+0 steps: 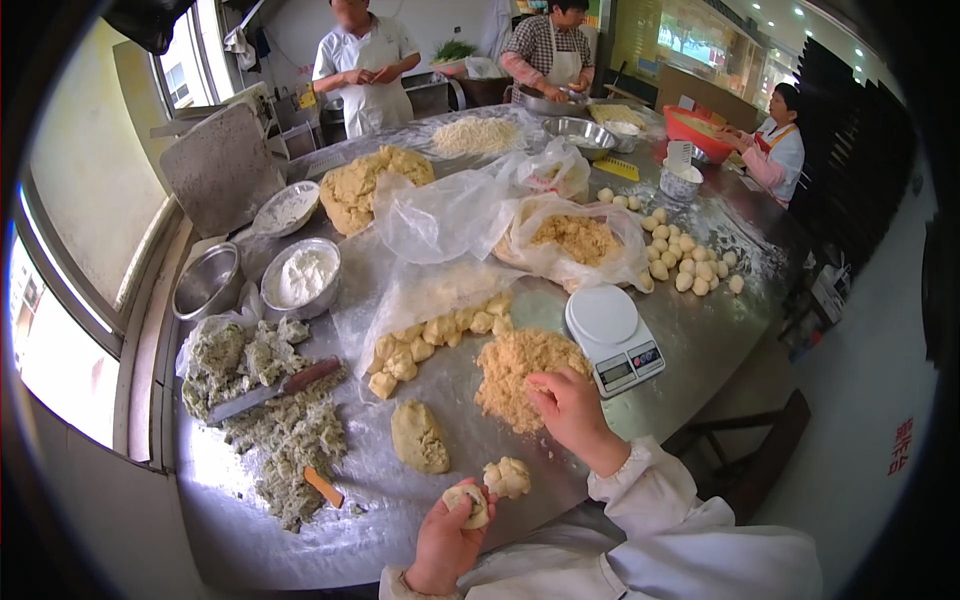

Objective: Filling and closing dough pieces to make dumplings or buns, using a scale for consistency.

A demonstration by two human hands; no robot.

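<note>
My left hand holds a flattened round of pale dough with some darker filling at its middle, thumb pressed on it. At the right edge of a heap of orange-tan crumbly filling, my right hand has its thumb and fingertips together; whether it pinches a bit of filling cannot be told. A lumpy dough piece lies just right of my left hand. Beyond it sits a larger oval dough lump. Cut dough pieces lie partly under a plastic sheet.
Right of the filling stands a white digital scale. Green-grey filling with a knife and an orange scraper lies left. Further off are a flour bowl, a bag of crumbly filling and dough balls. Several people stand around the table.
</note>
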